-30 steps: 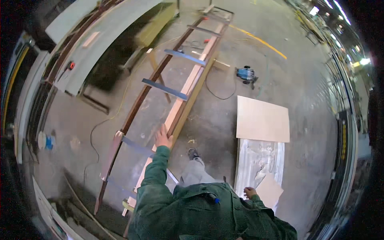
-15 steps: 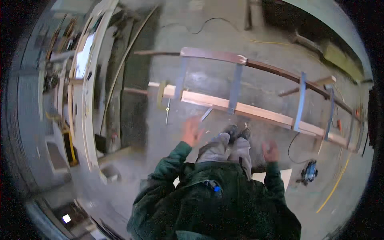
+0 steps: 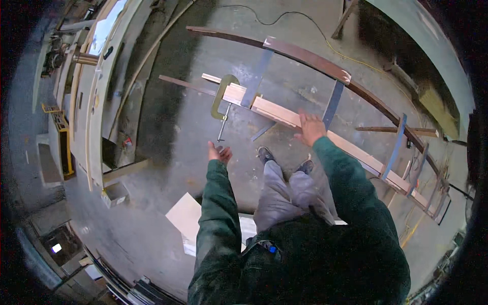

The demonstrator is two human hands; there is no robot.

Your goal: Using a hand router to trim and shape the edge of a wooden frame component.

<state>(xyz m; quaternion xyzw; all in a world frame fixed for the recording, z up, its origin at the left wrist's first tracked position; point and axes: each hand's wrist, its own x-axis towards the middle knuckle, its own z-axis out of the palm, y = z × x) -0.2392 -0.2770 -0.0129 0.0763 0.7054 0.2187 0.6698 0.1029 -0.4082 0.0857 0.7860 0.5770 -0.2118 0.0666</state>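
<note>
A long pale wooden beam runs slantwise in front of me. My right hand lies on it with fingers stretched, holding nothing. At the beam's left end an olive C-clamp grips the wood, its screw hanging toward me. Just below the clamp's screw handle is my left hand, palm up, fingers apart and empty. Whether a fingertip touches the handle I cannot tell. Blue-grey crossbars join the beam to a dark brown curved rail beyond.
A white panel structure stands along the left. Pale boards lie on the floor beside my left forearm. A yellow cord snakes across the floor at the far right. My shoes are close to the beam.
My right hand has moved from beside my legs up onto the beam. My left hand has come under the clamp's handle. The whole view has turned and shifted.
</note>
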